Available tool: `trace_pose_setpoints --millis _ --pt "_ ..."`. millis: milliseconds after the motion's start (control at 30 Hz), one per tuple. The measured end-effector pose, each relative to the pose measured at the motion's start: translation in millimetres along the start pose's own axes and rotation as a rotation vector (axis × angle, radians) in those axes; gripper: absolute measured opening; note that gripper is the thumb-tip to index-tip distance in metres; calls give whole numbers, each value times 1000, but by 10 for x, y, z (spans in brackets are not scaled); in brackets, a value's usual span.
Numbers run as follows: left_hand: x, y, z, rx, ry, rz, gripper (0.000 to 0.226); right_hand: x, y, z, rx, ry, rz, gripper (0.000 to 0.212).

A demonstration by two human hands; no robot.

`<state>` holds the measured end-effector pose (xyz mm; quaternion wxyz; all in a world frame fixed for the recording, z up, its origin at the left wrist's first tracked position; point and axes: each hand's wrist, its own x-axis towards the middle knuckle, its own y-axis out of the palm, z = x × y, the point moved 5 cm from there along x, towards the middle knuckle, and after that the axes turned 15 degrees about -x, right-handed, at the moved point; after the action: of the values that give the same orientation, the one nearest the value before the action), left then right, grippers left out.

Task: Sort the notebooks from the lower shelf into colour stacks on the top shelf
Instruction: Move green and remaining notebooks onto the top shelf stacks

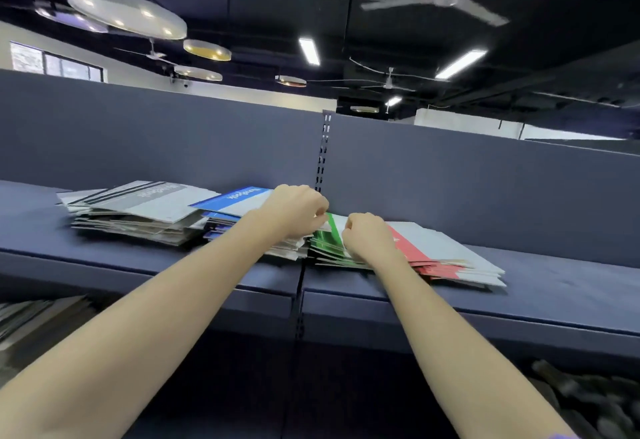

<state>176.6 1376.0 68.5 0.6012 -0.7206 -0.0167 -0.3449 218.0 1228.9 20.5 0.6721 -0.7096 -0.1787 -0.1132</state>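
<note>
Four colour stacks of notebooks lie on the top shelf (554, 286): a black-and-grey stack (138, 210) at the left, a blue stack (232, 201) beside it, a green stack (327, 244) in the middle and a red stack (446, 258) at the right. My left hand (298, 210) has its fingers curled over the far left corner of the green stack's top notebook. My right hand (367, 234) is curled on the same green notebook's right side, partly covering it. Both forearms reach up and forward over the shelf edge.
The dark blue back panel (485, 175) rises right behind the stacks, with a slotted upright (323, 147) at the centre. More notebooks (31, 317) show on the lower shelf at the far left. Dark objects (588, 400) lie low at the right. Bare shelf extends right of the red stack.
</note>
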Motion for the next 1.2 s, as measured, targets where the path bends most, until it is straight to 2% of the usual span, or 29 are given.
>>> trace_pose_setpoints --millis 100,167,267,467,633,733,833,1000,1200 --pt "-141 36 -55 -48 80 10 23 -235 -68 36 130 40 -63 23" --pt "-254 -21 -91 -86 135 13 23 -456 -156 55 139 74 -163 25" --pt "-497 -133 -212 -151 252 9 20 -871 -244 110 147 122 -297 15" --pt "-1239 -126 -395 -402 343 96 14 -1779 -158 292 326 318 -399 8" --pt "-1960 337 -205 -457 295 300 14 -2334 353 711 324 332 -158 4" --pt "-2376 792 184 -380 196 452 21 -2573 743 1028 306 330 20 7" --pt "-2774 1172 752 -355 41 533 28 -2679 1082 1434 290 261 154 14" --pt "-3416 1458 1596 -351 -174 543 37 -2639 1469 2201 305 150 282 19" --pt "-3930 1502 2218 -316 -357 539 34 -2522 1796 2974 354 20 372 23"
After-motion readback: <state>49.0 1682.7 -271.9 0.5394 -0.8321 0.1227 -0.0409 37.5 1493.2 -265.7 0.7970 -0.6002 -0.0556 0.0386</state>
